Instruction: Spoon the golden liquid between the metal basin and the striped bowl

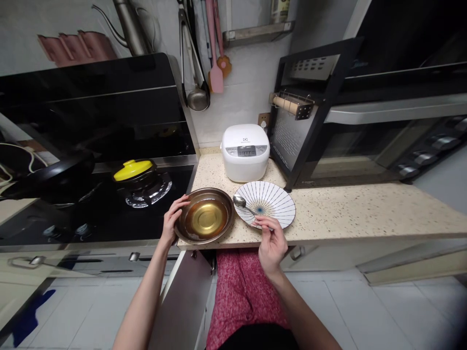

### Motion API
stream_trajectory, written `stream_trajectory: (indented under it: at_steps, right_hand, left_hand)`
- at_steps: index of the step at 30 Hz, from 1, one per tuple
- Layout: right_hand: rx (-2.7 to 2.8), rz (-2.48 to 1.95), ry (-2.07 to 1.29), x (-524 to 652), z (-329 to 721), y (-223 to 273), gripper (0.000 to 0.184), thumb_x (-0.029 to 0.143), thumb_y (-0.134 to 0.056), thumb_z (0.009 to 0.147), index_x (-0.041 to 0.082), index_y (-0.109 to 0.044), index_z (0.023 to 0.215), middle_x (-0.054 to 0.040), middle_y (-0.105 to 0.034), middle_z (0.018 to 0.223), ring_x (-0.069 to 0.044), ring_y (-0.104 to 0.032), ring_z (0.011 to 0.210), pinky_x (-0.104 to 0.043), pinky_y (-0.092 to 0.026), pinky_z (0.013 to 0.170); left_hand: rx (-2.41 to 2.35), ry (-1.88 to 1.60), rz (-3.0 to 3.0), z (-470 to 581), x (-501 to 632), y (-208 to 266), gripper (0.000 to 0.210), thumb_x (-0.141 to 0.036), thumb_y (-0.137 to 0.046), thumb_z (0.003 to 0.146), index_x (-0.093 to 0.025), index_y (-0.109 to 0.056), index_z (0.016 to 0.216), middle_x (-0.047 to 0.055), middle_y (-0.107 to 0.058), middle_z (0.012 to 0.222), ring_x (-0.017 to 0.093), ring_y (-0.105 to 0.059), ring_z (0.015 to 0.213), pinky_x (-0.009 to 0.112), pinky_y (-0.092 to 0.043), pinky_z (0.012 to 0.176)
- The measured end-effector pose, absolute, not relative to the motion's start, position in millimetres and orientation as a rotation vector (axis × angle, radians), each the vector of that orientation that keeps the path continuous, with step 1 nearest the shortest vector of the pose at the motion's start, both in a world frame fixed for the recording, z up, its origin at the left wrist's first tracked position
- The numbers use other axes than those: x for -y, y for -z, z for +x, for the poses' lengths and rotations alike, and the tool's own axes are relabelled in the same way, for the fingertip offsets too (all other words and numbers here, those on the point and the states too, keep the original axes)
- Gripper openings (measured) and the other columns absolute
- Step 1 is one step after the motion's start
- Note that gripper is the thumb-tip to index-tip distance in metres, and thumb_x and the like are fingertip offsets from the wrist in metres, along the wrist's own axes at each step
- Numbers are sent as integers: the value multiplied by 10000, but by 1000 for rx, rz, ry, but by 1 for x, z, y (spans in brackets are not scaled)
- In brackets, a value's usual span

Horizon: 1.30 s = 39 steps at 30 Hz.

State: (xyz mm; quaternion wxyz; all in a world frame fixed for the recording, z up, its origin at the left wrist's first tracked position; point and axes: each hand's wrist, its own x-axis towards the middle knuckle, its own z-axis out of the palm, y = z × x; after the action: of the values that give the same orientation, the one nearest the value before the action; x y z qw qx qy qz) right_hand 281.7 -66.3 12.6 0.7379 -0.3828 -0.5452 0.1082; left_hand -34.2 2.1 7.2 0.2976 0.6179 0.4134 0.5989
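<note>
My left hand (172, 218) is at the left rim of a round metal bowl (226, 210), its fingers laid over the edge. Amber-brown liquid (207, 218) lies in the bowl, and the gold-toned bottom shows through it. Between the thumb and fingers of my right hand (272, 243) is the handle of a metal spoon (240, 201). The spoon's head points left, over the left side of a white plate (279, 201) with dark radiating lines. Bowl and plate sit side by side near the counter's front edge.
A white rice cooker (245, 153) stands behind the plate. On the left, a black gas stove (109, 214) carries a pot with a yellow lid (132, 169) and a dark wok (54, 177). A black rack with an oven (365, 146) rises at right. Below, a cabinet door (182, 301) hangs open.
</note>
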Motion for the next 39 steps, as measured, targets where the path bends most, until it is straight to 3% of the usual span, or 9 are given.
stream_trajectory:
  at_steps: [11, 19, 28, 32, 39]
  right_hand:
    - [1556, -702, 188, 54, 303, -11, 243, 74, -578, 985, 228, -720, 1109, -87, -797, 969, -230, -769, 904, -396, -650, 731]
    - [1743, -647, 240, 56, 316, -15, 344, 24, -564, 956, 208, -720, 1201, -116, -806, 1031, -246, -758, 966, -413, -661, 758]
    - [1537, -660, 124, 62, 305, -22, 285, 44, -571, 968, 223, -723, 1130, -79, -796, 968, -228, -765, 905, -393, -641, 726]
    - [1346, -694, -117, 75, 285, -22, 216, 106, -536, 1013, 224, -704, 1080, -73, -779, 983, -219, -759, 923, -410, -648, 782]
    - [1436, -680, -253, 81, 249, -20, 179, 128, -551, 1027, 221, -701, 995, -57, -779, 923, -193, -753, 877, -363, -632, 772]
  left_hand:
    - [-1089, -1594, 1660, -34, -2, -8, 332, -436, -619, 951, -208, -824, 1077, 113, -674, 1429, 373, -499, 1477, 575, -269, 1312]
    - [-1095, -1600, 1649, -33, -1, -7, 315, -399, -610, 947, -205, -825, 1069, 107, -678, 1424, 369, -502, 1472, 567, -280, 1306]
    - [-1072, -1605, 1648, -34, -3, -6, 321, -394, -615, 944, -200, -827, 1087, 111, -678, 1427, 363, -502, 1471, 557, -280, 1303]
    - [-1063, -1614, 1655, -34, -4, -4, 323, -393, -613, 948, -201, -828, 1094, 114, -680, 1423, 366, -502, 1471, 559, -286, 1297]
    - [-1077, -1612, 1659, -33, -3, -5, 327, -409, -612, 952, -199, -826, 1083, 120, -677, 1426, 373, -494, 1479, 576, -283, 1298]
